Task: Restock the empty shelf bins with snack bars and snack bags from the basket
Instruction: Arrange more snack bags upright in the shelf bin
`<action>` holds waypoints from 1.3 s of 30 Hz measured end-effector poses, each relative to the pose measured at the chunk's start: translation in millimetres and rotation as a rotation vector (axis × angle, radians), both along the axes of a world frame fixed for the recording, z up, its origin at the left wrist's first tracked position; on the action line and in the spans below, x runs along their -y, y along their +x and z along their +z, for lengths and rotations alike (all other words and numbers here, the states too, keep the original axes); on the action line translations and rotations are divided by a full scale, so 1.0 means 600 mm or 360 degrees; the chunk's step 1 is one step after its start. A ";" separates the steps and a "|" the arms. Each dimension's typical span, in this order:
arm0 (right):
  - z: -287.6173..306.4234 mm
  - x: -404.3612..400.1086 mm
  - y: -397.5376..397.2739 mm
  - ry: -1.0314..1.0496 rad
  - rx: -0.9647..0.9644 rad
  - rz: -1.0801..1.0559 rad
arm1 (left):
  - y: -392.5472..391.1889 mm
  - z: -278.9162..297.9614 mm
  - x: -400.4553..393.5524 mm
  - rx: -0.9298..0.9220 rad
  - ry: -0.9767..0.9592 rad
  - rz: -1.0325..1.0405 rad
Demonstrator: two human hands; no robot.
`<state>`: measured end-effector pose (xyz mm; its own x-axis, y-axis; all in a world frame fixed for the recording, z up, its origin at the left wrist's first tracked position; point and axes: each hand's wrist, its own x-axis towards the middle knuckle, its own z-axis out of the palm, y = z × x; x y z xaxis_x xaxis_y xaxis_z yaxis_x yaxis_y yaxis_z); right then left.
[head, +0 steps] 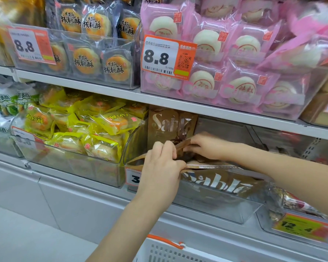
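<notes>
Both hands in the clear shelf bin (216,205)

Left hand (159,165) and right hand (206,146), grips clamped on brown snack bags (182,148); white basket (159,250) at 6 o'clock.

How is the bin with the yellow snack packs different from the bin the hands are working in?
The yellow-pack bin is heaped full of small yellow packets; the brown Sablé bin holds only a few large brown bags, with space at its back. No hand touches the yellow one, while the left hand and right hand grip bags in the brown one. Both are clear plastic.
</notes>
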<state>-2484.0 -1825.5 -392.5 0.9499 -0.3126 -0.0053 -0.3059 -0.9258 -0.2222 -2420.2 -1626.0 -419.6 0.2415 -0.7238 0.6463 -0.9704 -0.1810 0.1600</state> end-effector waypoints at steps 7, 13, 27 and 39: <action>0.000 0.026 0.022 0.0917 0.0469 -0.0707 | 0.009 -0.005 0.000 0.0033 0.0092 -0.0082; -0.017 0.042 0.035 0.1029 0.0484 -0.0961 | 0.008 -0.003 0.001 0.0068 0.0113 -0.0033; 0.037 -0.040 -0.070 0.0201 0.0007 -0.0193 | 0.001 -0.010 -0.016 -0.0077 -0.0172 -0.0300; 0.057 -0.066 -0.032 0.0530 -0.0622 0.0196 | -0.051 -0.026 -0.028 -0.0049 -0.0331 -0.0050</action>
